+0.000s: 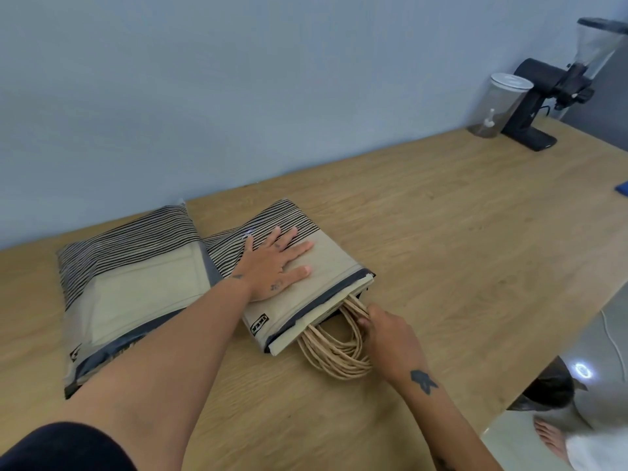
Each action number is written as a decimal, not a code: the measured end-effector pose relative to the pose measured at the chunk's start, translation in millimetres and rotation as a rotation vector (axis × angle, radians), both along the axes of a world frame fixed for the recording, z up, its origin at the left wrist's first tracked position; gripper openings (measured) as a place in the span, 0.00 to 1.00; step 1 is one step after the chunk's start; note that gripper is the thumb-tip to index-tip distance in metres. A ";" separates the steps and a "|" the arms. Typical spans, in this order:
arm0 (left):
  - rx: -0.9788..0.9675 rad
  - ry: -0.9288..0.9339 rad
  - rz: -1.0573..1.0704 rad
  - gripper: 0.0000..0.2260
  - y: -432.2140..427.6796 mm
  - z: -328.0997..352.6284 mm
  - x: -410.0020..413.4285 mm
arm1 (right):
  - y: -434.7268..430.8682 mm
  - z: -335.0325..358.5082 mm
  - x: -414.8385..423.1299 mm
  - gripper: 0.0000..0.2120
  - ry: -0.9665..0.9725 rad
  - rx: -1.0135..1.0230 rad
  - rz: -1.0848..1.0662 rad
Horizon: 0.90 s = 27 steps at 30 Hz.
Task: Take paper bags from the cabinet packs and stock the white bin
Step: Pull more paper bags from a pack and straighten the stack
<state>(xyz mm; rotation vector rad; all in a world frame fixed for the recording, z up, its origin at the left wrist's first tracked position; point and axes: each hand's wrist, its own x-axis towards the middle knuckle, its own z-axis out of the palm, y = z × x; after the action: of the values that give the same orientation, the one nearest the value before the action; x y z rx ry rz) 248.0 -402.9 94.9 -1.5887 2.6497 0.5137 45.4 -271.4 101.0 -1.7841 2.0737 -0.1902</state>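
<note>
Head view: left grip [272, 263] flat, pinning open pack [295, 277] on counter [441, 249]; right grip [384, 331] curled round bag handles [336, 351], extraction step, steady pull next.

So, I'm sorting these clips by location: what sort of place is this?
Probably a café or small shop: a coffee grinder with a clear jar beside it stands on a long wooden counter, and two packs of paper bags lie there.
</note>
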 end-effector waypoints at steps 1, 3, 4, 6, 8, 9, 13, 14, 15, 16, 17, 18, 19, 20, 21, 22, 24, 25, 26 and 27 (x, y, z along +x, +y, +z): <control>-0.001 0.004 0.001 0.26 0.1 -0.2 0.8 | -2.0 -1.0 -2.6 0.10 -0.006 -0.009 -0.003; -0.001 0.013 0.009 0.26 -0.5 -1.2 2.3 | -4.0 -0.9 -6.5 0.10 -0.016 -0.018 -0.009; 0.003 0.017 0.015 0.26 -1.0 -1.6 2.5 | -3.3 -0.4 -7.3 0.10 -0.019 -0.018 -0.012; 0.006 0.017 0.025 0.26 -1.9 -2.5 1.7 | 2.1 -1.1 -6.4 0.10 -0.011 -0.022 -0.008; 0.002 0.003 0.027 0.26 -2.0 -2.6 0.0 | 12.0 -3.4 -3.0 0.09 -0.005 -0.041 0.002; -0.005 -0.003 0.026 0.26 -1.6 -2.8 -0.7 | 16.3 -5.2 -1.5 0.09 -0.020 -0.057 -0.002; -0.045 -0.008 0.021 0.26 2.5 -2.0 -1.2 | 23.5 -14.7 1.7 0.08 -0.145 -0.207 -0.083; -0.049 -0.007 0.020 0.27 3.7 -0.8 -1.4 | 23.8 -16.7 2.7 0.08 -0.175 -0.239 -0.097; -0.053 -0.013 0.019 0.28 5.0 0.9 -1.9 | 24.1 -18.1 3.7 0.08 -0.204 -0.259 -0.108; -0.066 -0.037 0.021 0.29 7.1 3.7 -2.9 | 24.5 -19.9 4.1 0.08 -0.230 -0.270 -0.120; -0.096 -0.081 0.026 0.29 10.1 6.7 -4.6 | 24.6 -21.5 3.7 0.09 -0.250 -0.276 -0.130; -0.144 -0.136 0.039 0.27 14.4 10.1 -7.0 | 24.6 -22.6 2.8 0.09 -0.262 -0.279 -0.140; -0.200 -0.185 0.062 0.26 19.7 14.1 -9.9 | 24.5 -23.5 1.9 0.10 -0.269 -0.280 -0.146; -0.245 -0.215 0.095 0.25 25.9 18.4 -13.1 | 24.4 -24.2 1.1 0.11 -0.272 -0.278 -0.147; -0.267 -0.222 0.131 0.24 32.5 22.7 -16.5 | 24.1 -24.3 1.2 0.12 -0.273 -0.273 -0.144; -0.258 -0.208 0.166 0.24 39.0 25.2 -19.4 | 23.8 -24.3 1.7 0.14 -0.272 -0.264 -0.142; -0.156 -0.149 0.207 0.24 51.5 25.3 -22.0 | 23.3 -24.1 3.2 0.17 -0.280 -0.251 -0.145; -0.092 -0.135 0.203 0.24 57.0 22.7 -21.3 | 23.3 -24.4 3.8 0.18 -0.290 -0.250 -0.150; -0.038 -0.132 0.193 0.25 62.0 19.3 -19.6 | 23.7 -25.2 4.1 0.18 -0.300 -0.246 -0.154; -0.004 -0.128 0.188 0.26 66.0 15.0 -17.4 | 24.4 -25.9 4.3 0.18 -0.310 -0.242 -0.156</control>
<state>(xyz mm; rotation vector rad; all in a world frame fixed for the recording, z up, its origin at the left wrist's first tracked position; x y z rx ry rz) 230.6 -336.8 109.9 -1.8170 2.4259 0.3953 49.7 -247.0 75.1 -1.5979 2.0267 -0.7413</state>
